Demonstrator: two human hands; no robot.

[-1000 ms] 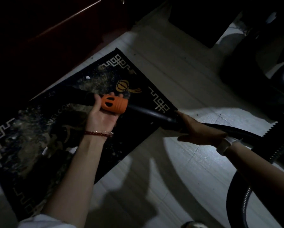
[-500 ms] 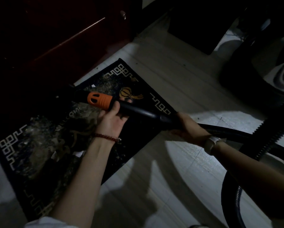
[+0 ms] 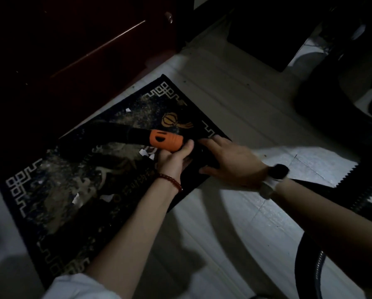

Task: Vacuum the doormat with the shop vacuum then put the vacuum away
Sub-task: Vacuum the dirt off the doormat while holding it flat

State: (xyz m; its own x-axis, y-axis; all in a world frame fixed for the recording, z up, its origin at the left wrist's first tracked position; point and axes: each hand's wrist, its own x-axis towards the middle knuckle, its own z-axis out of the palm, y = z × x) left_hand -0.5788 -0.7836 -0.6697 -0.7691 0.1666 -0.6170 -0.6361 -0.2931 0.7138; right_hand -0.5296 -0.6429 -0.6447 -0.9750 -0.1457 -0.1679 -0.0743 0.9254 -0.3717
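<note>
Dark doormat (image 3: 77, 182) lying on the pale floor (image 3: 234, 108), just near of a dark red cabinet (image 3: 73, 39), strewn with dust and white paper scraps. Black vacuum wand (image 3: 107, 134) with an orange collar (image 3: 166, 140) angled across the mat, its far-left end low over the debris. Left hand (image 3: 174, 157) cupping the wand from below just right of the collar, fingers curled around it; 0.5 s ago gripping farther right of the collar. Right hand (image 3: 230, 160) now over the mat's right corner, close beside the left, fingers spread over the dark tube, grip unclear; earlier farther right, off the mat, closed on the tube. Ribbed hose (image 3: 361, 190) trailing off right. Collar now nearer the lantern motif.
</note>
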